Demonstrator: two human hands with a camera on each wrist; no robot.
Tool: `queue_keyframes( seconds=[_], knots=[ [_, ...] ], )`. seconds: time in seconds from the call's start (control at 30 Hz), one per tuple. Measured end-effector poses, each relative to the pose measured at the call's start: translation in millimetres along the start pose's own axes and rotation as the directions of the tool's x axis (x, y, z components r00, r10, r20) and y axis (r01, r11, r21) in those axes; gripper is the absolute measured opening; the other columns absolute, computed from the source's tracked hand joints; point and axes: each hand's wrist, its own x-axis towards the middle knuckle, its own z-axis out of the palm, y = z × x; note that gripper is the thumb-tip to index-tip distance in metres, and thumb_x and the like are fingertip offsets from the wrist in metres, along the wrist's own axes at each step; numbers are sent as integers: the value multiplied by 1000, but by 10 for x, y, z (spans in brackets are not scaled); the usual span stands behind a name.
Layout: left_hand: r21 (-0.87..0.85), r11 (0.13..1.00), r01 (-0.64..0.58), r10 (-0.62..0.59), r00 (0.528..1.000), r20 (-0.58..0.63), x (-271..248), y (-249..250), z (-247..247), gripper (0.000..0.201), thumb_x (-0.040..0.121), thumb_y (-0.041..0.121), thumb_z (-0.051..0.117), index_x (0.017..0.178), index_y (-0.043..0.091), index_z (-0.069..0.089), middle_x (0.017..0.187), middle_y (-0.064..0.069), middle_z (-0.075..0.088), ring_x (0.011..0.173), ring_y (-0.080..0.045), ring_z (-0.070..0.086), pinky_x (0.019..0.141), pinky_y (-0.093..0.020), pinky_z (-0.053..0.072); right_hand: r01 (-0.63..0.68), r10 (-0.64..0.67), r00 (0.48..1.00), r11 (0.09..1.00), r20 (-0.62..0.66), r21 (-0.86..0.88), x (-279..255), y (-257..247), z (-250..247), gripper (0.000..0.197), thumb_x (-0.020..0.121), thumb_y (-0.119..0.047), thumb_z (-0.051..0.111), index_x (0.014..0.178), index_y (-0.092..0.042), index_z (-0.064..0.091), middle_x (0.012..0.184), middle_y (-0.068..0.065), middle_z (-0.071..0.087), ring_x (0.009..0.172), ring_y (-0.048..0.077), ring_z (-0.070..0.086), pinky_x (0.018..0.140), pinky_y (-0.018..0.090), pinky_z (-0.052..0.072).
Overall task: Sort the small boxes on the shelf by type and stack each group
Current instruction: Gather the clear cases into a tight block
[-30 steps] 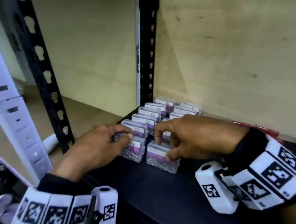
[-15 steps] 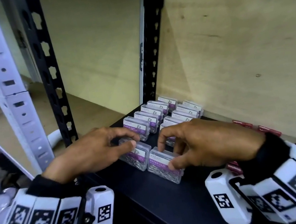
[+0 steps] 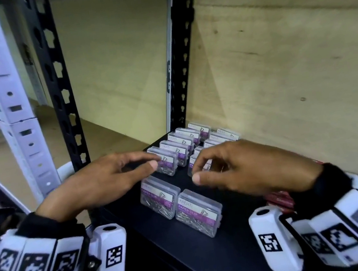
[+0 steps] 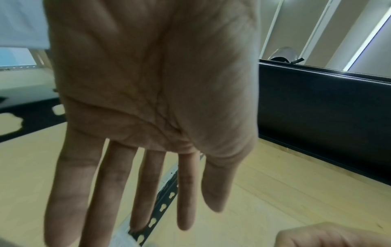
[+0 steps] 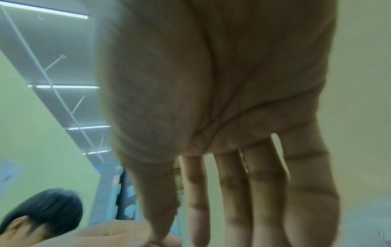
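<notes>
1. The left hand (image 3: pixel 101 181) hovers over the shelf's (image 3: pixel 165 265) left edge, fingers loosely spread and holding nothing; a careless reach could, I judge, knock the nearest back-row box (image 3: pixel 166 162) off that edge
2. Two clear paper-clip boxes (image 3: pixel 179 209) lie side by side near the front edge, metal clips showing inside; two rows of the same boxes stand toward the back left corner
3. The right hand (image 3: pixel 243 167), fingers bent, grips nothing; it could topple the right row (image 3: pixel 220 137)

A black perforated upright (image 3: pixel 59 88) stands beside a white slotted post (image 3: pixel 8 95), before a plywood back panel (image 3: pixel 289 54).
</notes>
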Motion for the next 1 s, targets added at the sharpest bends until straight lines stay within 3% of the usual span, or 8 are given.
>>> queue_keyframes(
  seconds=[0.1,0.17,0.3,0.5,0.63,0.77,1.0],
  knots=[
    [73,997,1,2,999,-45,113,122,-155,37,83,71,42,118,63,54,117,20,64,105,1,59,91,-29,48,-54,45,984,997,-175,-47,180,147,-81,22,90,-51,62,106,-37,65,90,-14,69,82,4,64,78,26,51],
    [133,991,-27,27,1000,7,259,218,-237,28,91,59,48,117,57,58,119,15,65,105,1,59,88,-26,46,-106,93,988,988,-120,-109,292,217,-101,25,89,-48,66,111,-35,65,100,-14,66,88,7,62,78,26,48],
    [270,959,-85,48,989,142,581,330,-282,28,99,40,51,125,47,59,132,11,59,114,-4,56,95,-28,41,-162,164,986,972,-4,-171,440,253,-115,27,88,-40,71,114,-34,64,114,-8,65,97,12,58,80,26,43],
    [459,879,-130,-2,961,277,766,337,-214,33,101,26,50,131,39,59,140,11,54,123,-9,52,95,-22,37,-185,183,983,960,-32,-210,503,274,-106,31,84,-24,76,114,-26,65,100,-5,61,91,14,54,74,25,39],
    [433,889,-152,3,945,326,723,330,-219,35,102,25,50,130,44,57,139,16,54,120,-3,50,101,-26,38,-200,198,980,964,-31,-174,517,290,-82,32,82,-19,79,109,-25,65,91,-8,58,86,13,55,65,22,38],
    [391,906,-163,16,935,353,676,323,-202,34,101,28,50,128,48,56,140,19,52,113,2,48,101,-26,37,-199,194,980,966,-46,-164,507,289,-74,28,83,-19,77,107,-26,66,93,-8,58,89,13,56,74,24,41],
    [351,926,-141,1,929,370,570,372,-186,30,100,37,49,125,51,57,124,19,58,101,4,50,92,-24,36,-191,190,982,972,-22,-136,429,245,-84,24,84,-27,76,106,-29,66,106,-5,67,94,13,62,81,28,49]
  ],
)
